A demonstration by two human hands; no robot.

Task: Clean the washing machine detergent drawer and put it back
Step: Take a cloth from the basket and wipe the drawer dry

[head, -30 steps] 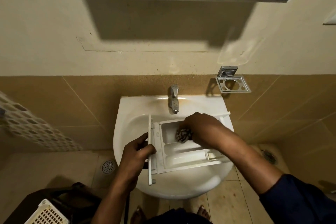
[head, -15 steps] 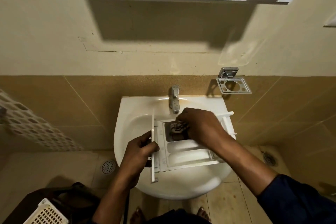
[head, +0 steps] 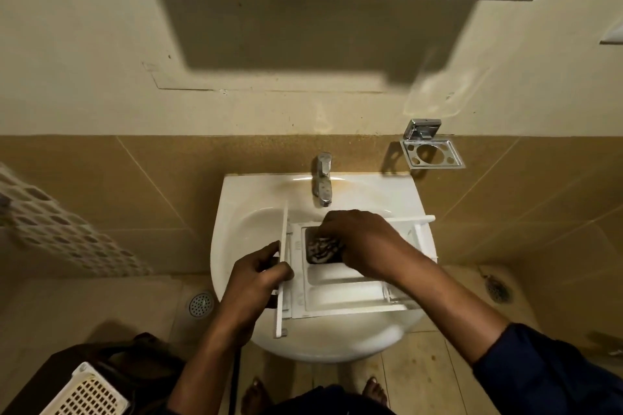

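- White lattice basket [head: 84,394] – bottom left, on the floor, partly cut off by the frame edge.
- Floor drain [head: 201,305] – round and perforated, set in the floor just beside the sink's left side.
- Sink [head: 236,212] – white wall-hung basin; brownish staining on the back ledge around the tap [head: 323,178].
- Left hand [head: 256,283] – clamped on the front panel [head: 284,236] of the detergent drawer [head: 344,296]. The fingers curl round the panel's outer face and the thumb lies across its inner edge. Firm grip, nothing else in the hand.
- Detergent drawer – lies across the basin, open side up. The front panel stands on edge toward the sink's left side, and the drawer's far end reaches the right rim. The near compartments show bare white plastic.
- Scrubber [head: 322,248] – dark wad with pale markings, sitting in the drawer's far-left compartment, just beside the front panel.
- Right hand [head: 364,242] – reaches in from the right, knuckles up, fingers bent down and closed on the scrubber inside that compartment. The fingertips are hidden under the hand.
- Soap holder [head: 433,152] – chrome, fixed to the tiled wall above the sink's back right corner.
- Second floor drain [head: 499,290] – on the floor well to the sink's right.
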